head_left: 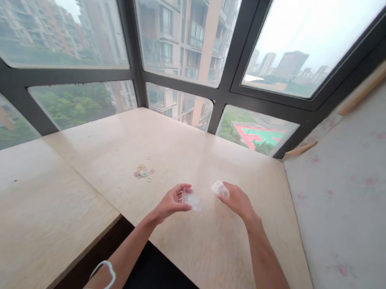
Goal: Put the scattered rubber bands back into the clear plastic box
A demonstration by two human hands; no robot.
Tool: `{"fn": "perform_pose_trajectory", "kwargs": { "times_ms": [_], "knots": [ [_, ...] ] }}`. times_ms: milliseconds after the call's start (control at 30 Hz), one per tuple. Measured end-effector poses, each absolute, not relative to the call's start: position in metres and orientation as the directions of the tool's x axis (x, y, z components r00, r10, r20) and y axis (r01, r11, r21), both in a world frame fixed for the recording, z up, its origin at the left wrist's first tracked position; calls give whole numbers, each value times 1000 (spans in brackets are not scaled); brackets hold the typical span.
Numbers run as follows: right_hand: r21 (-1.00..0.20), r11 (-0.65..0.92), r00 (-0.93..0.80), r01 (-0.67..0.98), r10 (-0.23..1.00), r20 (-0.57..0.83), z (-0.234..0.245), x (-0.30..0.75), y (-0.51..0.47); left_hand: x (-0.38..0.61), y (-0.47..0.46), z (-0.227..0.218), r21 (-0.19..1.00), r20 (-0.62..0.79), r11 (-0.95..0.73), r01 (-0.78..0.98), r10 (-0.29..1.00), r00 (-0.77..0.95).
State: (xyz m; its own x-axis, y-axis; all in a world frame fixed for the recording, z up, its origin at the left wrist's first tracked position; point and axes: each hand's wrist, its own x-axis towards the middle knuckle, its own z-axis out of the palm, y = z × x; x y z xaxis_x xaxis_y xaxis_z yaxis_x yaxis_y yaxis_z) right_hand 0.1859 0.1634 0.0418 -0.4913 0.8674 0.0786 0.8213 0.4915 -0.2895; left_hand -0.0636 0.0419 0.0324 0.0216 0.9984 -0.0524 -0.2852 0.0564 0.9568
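My left hand is pinched round a small clear plastic piece, held just above the light wooden table. My right hand is closed on a second small clear plastic piece, a short way to the right of the first. The two pieces are apart. To the left of my left hand, a little pile of small coloured rings lies on the table.
The table fills a bay corner under large dark-framed windows. A second wooden surface adjoins on the left, with a dark gap between. A pale floral padded surface runs along the right. A white cord hangs by my left arm.
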Motion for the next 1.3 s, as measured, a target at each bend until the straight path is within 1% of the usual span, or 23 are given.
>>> {"fn": "perform_pose_trajectory", "kwargs": {
  "times_ms": [100,200,267,367,467,533,600,700,867,1000,1167,1233,1300],
  "knots": [
    [-278,428,-420,860,903,92,47,202,167,-32,41,26,980,-29,61,-191,986,163],
    [-283,340,-318,897,940,124,52,222,161,-11,43,25,997,21,-5,-72,976,218],
    [-279,245,-212,929,967,143,53,238,151,-1,45,24,999,37,-44,22,965,258],
    [-258,88,-47,962,986,161,50,266,131,15,48,21,991,-15,-30,129,941,339],
    [-246,-40,86,969,980,178,44,298,111,34,50,17,983,-65,-14,181,902,426],
    [-236,-116,160,965,972,175,37,318,100,49,52,15,971,-59,-58,230,879,472],
    [-228,-158,198,961,966,164,30,333,92,65,54,14,948,-38,-128,293,864,503],
    [-220,-154,192,963,967,165,18,346,84,88,58,15,909,3,-234,345,832,554],
    [-247,-100,149,964,971,187,3,353,82,117,66,13,868,68,-356,347,776,627],
    [-281,-62,120,958,973,196,-5,354,84,130,71,5,830,67,-404,384,756,651],
    [-317,-64,136,946,968,212,-7,352,78,139,74,-5,791,90,-450,414,756,649],
    [-359,-31,130,933,958,255,-1,347,69,142,75,-8,786,80,-440,435,769,635],
    [-430,68,91,900,936,339,11,338,56,145,76,-9,778,68,-430,458,783,619]
  ]
}}
